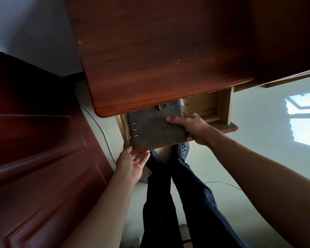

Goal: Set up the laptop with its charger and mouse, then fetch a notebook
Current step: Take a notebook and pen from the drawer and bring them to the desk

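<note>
A grey ring-bound notebook (155, 127) with a metal clasp lies over the pulled-out wooden drawer (224, 109) under the desk top. My right hand (191, 127) grips the notebook's right edge, thumb on the cover. My left hand (132, 162) is just below the notebook's near left corner, palm up and fingers spread, its fingertips at the drawer's front edge. The far end of the notebook is hidden under the desk. No laptop, charger or mouse is in view.
The red-brown desk top (159, 51) fills the upper middle. A dark red panelled door (34, 140) stands at the left. My legs and dark perforated shoes (182, 151) are below the drawer on a pale floor (258, 131). A thin cable (104, 133) runs along the floor.
</note>
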